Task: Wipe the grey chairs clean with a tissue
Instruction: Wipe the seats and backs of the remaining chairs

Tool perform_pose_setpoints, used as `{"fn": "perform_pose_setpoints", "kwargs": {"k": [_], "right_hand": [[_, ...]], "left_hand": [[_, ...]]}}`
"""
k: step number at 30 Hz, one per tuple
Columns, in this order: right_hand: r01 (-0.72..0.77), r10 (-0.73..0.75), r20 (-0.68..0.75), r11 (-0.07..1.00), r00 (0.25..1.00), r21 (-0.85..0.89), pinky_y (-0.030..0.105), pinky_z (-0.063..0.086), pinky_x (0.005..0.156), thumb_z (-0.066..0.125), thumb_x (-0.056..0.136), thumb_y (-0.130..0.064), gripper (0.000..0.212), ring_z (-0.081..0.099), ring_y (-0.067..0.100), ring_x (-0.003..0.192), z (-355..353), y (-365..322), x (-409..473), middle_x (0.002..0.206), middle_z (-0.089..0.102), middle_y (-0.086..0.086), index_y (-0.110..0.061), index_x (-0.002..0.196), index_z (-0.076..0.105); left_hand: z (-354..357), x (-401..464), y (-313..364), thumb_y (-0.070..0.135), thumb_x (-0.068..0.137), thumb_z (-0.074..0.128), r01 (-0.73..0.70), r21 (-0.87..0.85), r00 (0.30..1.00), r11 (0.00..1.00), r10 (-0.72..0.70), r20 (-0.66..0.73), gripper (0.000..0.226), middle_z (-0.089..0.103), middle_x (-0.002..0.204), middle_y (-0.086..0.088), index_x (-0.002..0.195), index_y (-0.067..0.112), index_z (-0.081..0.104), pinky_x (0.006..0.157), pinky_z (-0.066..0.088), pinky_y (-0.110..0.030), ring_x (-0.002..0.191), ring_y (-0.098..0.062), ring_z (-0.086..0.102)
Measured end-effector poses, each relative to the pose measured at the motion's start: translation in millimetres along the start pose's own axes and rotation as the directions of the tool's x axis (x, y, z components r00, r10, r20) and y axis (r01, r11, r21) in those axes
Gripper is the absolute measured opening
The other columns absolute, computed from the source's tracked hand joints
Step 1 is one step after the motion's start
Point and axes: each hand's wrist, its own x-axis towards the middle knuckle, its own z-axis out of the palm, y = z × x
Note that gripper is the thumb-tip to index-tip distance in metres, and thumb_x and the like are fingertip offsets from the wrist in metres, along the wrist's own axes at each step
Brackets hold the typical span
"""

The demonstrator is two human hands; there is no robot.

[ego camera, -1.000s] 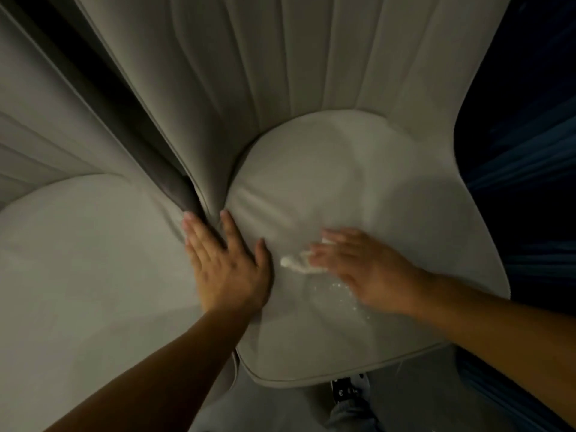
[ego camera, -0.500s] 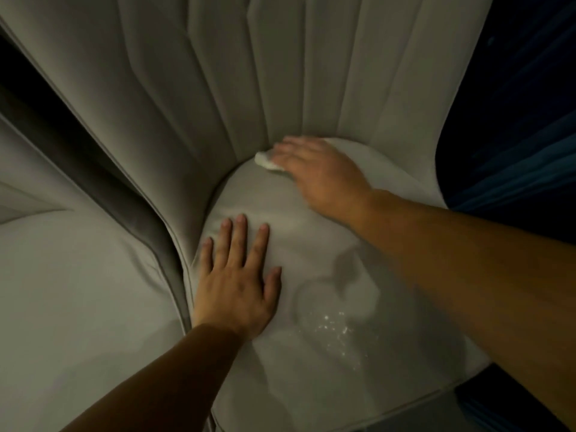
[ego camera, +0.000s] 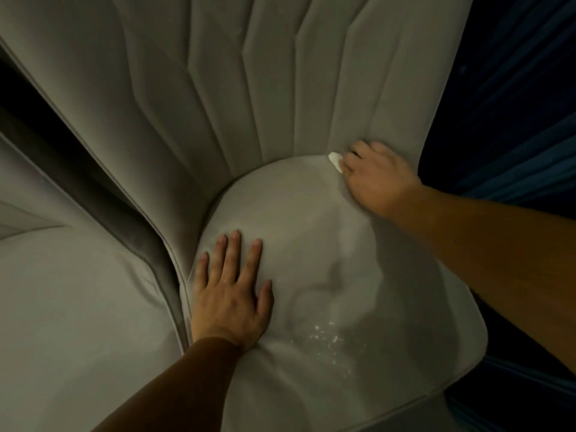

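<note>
The grey padded chair seat (ego camera: 311, 244) is steadied by the flat, open left hand (ego camera: 230, 294) — the small white tissue wad (ego camera: 335, 161) is pinched in the curled right hand (ego camera: 377, 179) for the back seam.

The picture is dim and a little soft. Arm shadows fall on the grey chair seat (ego camera: 327, 244); wide-angle bending curves the edges, and the right side is almost black.

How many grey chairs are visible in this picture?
2. One grey chair fills the centre, under both hands; a second grey chair stands beside it at the left, only partly in frame. Others may lie outside the view.
</note>
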Motion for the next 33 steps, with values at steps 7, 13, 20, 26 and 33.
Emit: {"fn": "perform_pose_setpoints", "kwargs": {"k": [7, 13, 20, 26, 33], "right_hand": [[-0.465, 0.357, 0.335, 0.819, 0.872, 0.337, 0.039, 0.045, 0.089, 0.038, 0.096, -0.017, 0.049, 0.044, 0.032, 0.114, 6.9, -13.4, -80.1, 0.131, 0.046, 0.014, -0.006, 0.144, 0.036], [-0.175, 0.124, 0.137, 0.86, 0.983, 0.48, 0.037, 0.049, 0.079, 0.057, 0.087, -0.02, 0.07, 0.044, 0.027, 0.106, -16.3, -25.3, -121.8, 0.114, 0.048, 0.007, -0.02, 0.152, 0.031], [0.076, -0.014, -0.318, 0.98, 0.948, 0.185, 0.042, 0.041, 0.08, 0.037, 0.094, -0.019, 0.043, 0.049, 0.033, 0.108, -44.6, -59.6, 15.2, 0.118, 0.053, 0.01, -0.022, 0.134, 0.054], [0.064, -0.042, -0.183, 0.991, 0.982, 0.117, 0.043, 0.042, 0.081, 0.028, 0.097, -0.02, 0.052, 0.044, 0.033, 0.113, -10.2, -51.1, 41.8, 0.12, 0.048, 0.008, -0.034, 0.146, 0.035], [-0.17, 0.164, 0.098, 0.984, 0.982, 0.054, 0.041, 0.036, 0.083, 0.031, 0.099, -0.015, 0.043, 0.04, 0.032, 0.115, 2.3, -3.9, -9.2, 0.125, 0.045, 0.012, -0.009, 0.141, 0.041]], "left_hand": [[-0.2, -0.8, -0.1, 0.051, 0.094, 0.035, 0.0, -0.015, 1.0, 1.0, -0.001, -0.008, 0.069, 0.025, 0.166, -0.012, 0.158, 0.025, 0.034, 0.123, 0.015, -0.054, 0.154, -0.03, 0.018], [-1.9, -2.0, 3.0, 0.054, 0.096, 0.028, 0.015, -0.004, 1.0, 1.0, -0.015, 0.026, 0.069, 0.021, 0.167, -0.01, 0.159, 0.026, 0.03, 0.125, 0.008, -0.051, 0.155, -0.029, 0.014], [-0.3, -1.2, 4.6, 0.054, 0.096, 0.028, 0.016, 0.011, 1.0, 1.0, -0.016, 0.011, 0.07, 0.021, 0.167, -0.011, 0.159, 0.025, 0.029, 0.125, 0.009, -0.053, 0.155, -0.03, 0.014], [5.5, 0.2, -0.2, 0.053, 0.095, 0.032, -0.004, 0.007, 0.999, 1.0, 0.004, -0.039, 0.07, 0.024, 0.166, -0.013, 0.159, 0.025, 0.031, 0.123, 0.012, -0.054, 0.154, -0.032, 0.017], [1.3, -1.1, -1.2, 0.053, 0.094, 0.031, -0.005, -0.024, 1.0, 1.0, 0.004, -0.025, 0.071, 0.024, 0.166, -0.013, 0.158, 0.023, 0.032, 0.122, 0.015, -0.057, 0.154, -0.033, 0.018]]}}
